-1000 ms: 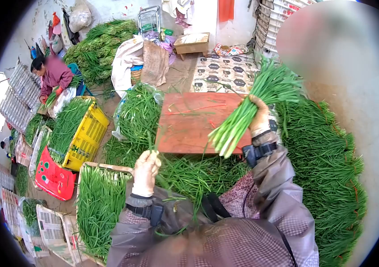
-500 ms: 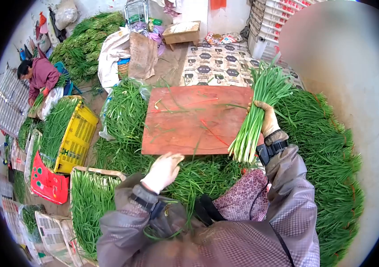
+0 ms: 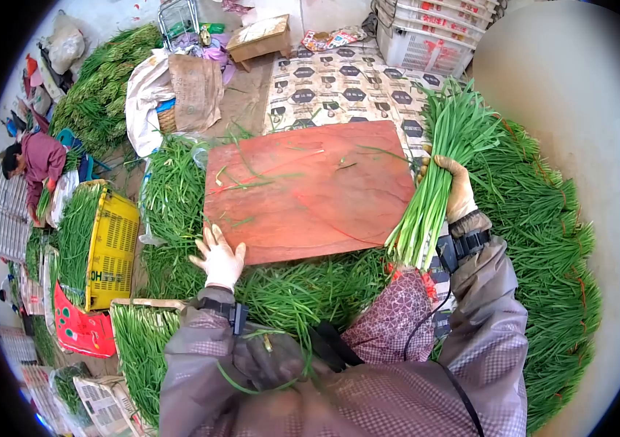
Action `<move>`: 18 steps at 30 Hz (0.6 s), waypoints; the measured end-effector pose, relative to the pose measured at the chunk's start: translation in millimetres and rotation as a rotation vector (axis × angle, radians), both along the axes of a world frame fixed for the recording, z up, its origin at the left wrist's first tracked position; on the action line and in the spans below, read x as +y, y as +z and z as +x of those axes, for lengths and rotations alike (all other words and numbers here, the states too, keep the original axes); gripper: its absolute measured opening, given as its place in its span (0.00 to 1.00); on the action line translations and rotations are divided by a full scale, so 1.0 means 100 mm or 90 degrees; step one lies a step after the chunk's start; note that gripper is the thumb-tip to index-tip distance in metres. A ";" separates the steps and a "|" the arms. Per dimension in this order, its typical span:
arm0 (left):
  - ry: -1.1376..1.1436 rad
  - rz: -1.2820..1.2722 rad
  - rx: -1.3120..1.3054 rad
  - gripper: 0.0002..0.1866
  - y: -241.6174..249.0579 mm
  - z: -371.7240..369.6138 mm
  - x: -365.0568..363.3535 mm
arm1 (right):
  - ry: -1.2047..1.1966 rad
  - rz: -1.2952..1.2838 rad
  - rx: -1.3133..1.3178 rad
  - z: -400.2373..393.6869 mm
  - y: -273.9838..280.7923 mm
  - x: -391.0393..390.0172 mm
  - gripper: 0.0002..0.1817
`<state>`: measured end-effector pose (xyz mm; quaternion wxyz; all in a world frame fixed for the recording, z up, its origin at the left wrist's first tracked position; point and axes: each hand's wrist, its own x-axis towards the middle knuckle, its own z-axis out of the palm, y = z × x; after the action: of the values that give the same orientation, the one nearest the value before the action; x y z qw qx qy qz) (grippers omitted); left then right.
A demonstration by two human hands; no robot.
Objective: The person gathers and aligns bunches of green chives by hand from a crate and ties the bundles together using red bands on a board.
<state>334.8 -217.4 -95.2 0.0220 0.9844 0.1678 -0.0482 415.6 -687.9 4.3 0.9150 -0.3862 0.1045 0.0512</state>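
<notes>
My right hand (image 3: 456, 188), in a stained glove, is wrapped round a bunch of green leafy stalks (image 3: 434, 197). The bunch stands at the right edge of a reddish board (image 3: 310, 197), leaves up and pale stem ends down toward me. At the board's lower left corner is my left hand (image 3: 220, 261), in a white glove, its fingers spread and nothing in them. Loose green blades and thin red strips lie on the board. More loose greens (image 3: 303, 288) are heaped below its near edge.
Bundled greens (image 3: 543, 277) are piled along the right wall. A yellow crate (image 3: 113, 244), a red bag (image 3: 83, 326) and a crate of greens (image 3: 142, 353) stand at left. A co-worker (image 3: 40, 164) handles greens far left. Behind are a small wooden table (image 3: 260, 38) and white crates (image 3: 426, 49).
My left hand has moved left and up to the board's corner, its fingers now spread. The view has shifted, and my right hand still grips the bunch beside the board.
</notes>
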 end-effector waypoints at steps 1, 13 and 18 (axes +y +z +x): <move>-0.035 0.021 -0.025 0.45 0.08 0.06 -0.01 | -0.004 0.005 0.000 0.02 -0.01 0.00 0.21; -0.482 -0.137 -0.015 0.47 -0.37 0.25 -1.66 | 0.043 0.005 0.057 0.12 -0.03 0.16 0.16; -0.306 -0.182 0.011 0.49 -0.39 0.20 -2.19 | 0.113 -0.022 0.075 0.29 -0.05 0.28 0.13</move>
<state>354.9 -436.7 -134.3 0.1470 0.9825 -0.0786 -0.0836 444.6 -660.0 -1.0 0.8923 -0.4061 0.1242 0.1530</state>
